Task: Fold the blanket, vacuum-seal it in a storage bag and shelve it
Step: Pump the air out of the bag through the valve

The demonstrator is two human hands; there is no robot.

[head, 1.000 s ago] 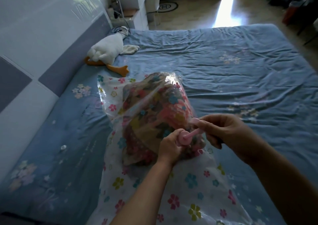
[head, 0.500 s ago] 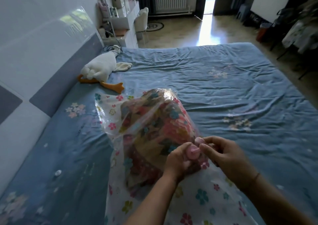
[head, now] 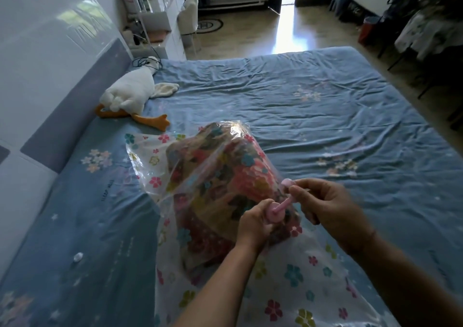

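Already the folded blanket point(head: 220, 184) sits inside the flower-printed storage bag point(head: 295, 284), which lies on the bed point(head: 288, 96) at its near side. The left hand point(head: 255, 224) clenches the barrel of a pink hand pump point(head: 274, 211) set against the bag, and the right hand point(head: 325, 206) grasps its plunger handle, drawn out. The plastic looks loose, so the air removal seems unfinished. Shelving is not yet done.

My bag point(head: 295, 274): clear glossy plastic
My blanket point(head: 220, 184): matt cloth
My pump point(head: 274, 213): smooth plastic
Sheet point(head: 300, 101): creased matt cloth
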